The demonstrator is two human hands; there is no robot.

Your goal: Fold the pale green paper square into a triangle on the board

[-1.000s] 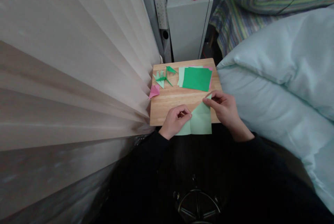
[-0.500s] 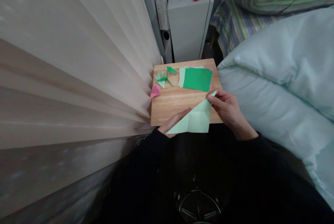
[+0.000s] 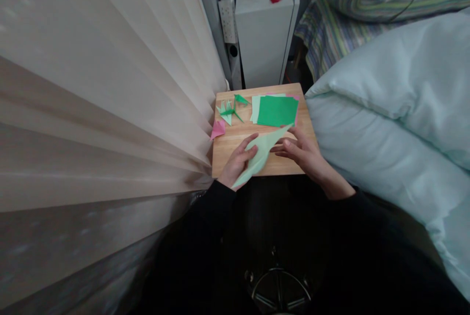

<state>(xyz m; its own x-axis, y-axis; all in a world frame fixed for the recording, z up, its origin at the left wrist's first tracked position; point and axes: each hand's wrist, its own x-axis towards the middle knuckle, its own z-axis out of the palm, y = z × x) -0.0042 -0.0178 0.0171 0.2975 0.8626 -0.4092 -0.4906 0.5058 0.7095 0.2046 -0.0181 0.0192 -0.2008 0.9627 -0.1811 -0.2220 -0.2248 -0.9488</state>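
Pale green folded sheet (image 3: 261, 151): swung more edge-on since half a second ago, then a broad flat triangle, now a slim, bowed shape.
Long axis: runs slantwise, from a low tip beside the left wrist to a far tip at upper right.
Sharp far tip: points away from the body and rightward, meeting in this view the near edge of the dark green sheet (image 3: 278, 110); cannot tell how high above.
Place over the wooden board (image 3: 238, 132): held above the near half, low end reaching past the near edge.
Left hand (image 3: 235, 164): clamped on the pale green folded sheet, thumb now laid across the face, remaining fingers partly hidden behind.
Right hand (image 3: 304, 151): loosened from an earlier pinch at the far corner; fingers apart, reaching toward the right-hand edge of the folded sheet; cannot tell whether touching.
Far right of board: occupied by the dark green sheet, lying over a pale under-sheet (image 3: 255, 109) showing along the left.
Far left of board: holds a dark green origami crane (image 3: 240, 100) and, just beside, a pale spiky origami figure (image 3: 227, 118).
Left rim: bears a pink folded piece (image 3: 219, 129), near the pleated curtain (image 3: 147, 109).
Right side: bordered by a pale blue duvet (image 3: 385, 89).
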